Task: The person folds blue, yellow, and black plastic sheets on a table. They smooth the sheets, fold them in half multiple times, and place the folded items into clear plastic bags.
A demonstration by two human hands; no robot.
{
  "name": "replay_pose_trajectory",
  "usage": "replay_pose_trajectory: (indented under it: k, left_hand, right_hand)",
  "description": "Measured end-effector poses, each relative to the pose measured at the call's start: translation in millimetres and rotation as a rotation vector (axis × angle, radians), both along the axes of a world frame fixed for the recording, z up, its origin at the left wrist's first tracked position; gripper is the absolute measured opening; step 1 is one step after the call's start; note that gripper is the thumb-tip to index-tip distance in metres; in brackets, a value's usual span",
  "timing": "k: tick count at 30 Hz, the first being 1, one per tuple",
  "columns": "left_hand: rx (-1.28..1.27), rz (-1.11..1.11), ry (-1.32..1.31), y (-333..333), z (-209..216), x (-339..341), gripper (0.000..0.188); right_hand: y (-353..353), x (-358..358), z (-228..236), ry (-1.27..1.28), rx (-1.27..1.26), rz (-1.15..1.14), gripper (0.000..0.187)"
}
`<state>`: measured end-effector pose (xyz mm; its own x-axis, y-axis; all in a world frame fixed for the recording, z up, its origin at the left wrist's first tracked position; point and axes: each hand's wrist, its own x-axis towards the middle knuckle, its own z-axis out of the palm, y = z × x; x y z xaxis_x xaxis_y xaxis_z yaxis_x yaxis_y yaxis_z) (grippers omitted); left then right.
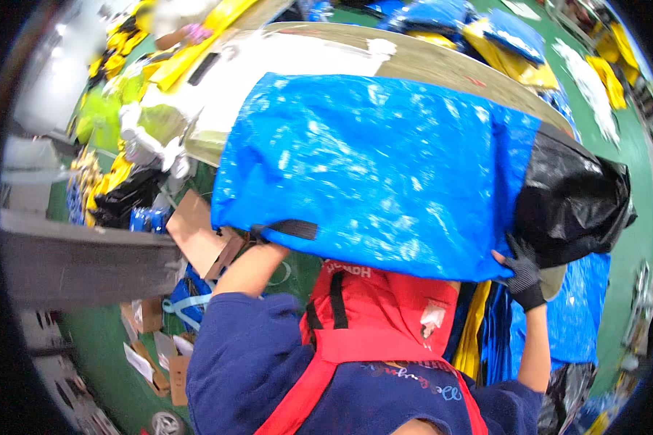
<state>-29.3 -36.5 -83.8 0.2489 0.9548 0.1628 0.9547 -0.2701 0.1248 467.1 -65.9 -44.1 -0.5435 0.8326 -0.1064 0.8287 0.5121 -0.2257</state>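
Observation:
A large blue woven plastic bag [363, 167], glossy and creased, lies spread across the table in front of me. Its right end is a black section [573, 196], which bulges and folds near the table's right side. A short black strap [294, 229] runs along the bag's near left edge. My left hand [270, 251] reaches beneath that edge beside the strap; its fingers are hidden under the bag. At the near right corner, my right hand [526, 279], in a dark grey glove with a bare fingertip showing, is closed on the blue bag's edge.
The rounded table [442, 67] has white material [297, 58] on its far left. Blue and yellow bundles [511, 43] sit beyond it. Cardboard boxes [199, 235] stand at the left, near a grey beam [87, 250]. More blue sheeting [580, 312] hangs at the right.

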Motion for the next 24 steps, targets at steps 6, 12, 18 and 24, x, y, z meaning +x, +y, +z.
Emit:
replay_pose_trajectory:
  k: [6, 12, 18, 24]
  left_hand:
    - [-0.188, 0.821, 0.167, -69, 39, -224, 0.067]
    - [0.452, 0.370, -0.210, 44, 120, -160, 0.066]
    - [-0.137, 0.461, 0.359, 77, 17, -74, 0.073]
    - [0.288, -0.460, -0.169, 127, 57, 202, 0.064]
  right_hand:
    - [2, 5, -1, -0.045, -0.007, -0.018, 0.045]
    - [5, -8, 5, -0.152, -0.027, -0.023, 0.044]
    - [8, -5, 15, -0.217, -0.059, -0.021, 0.051]
    - [19, -17, 36, -0.395, -0.277, 0.102, 0.052]
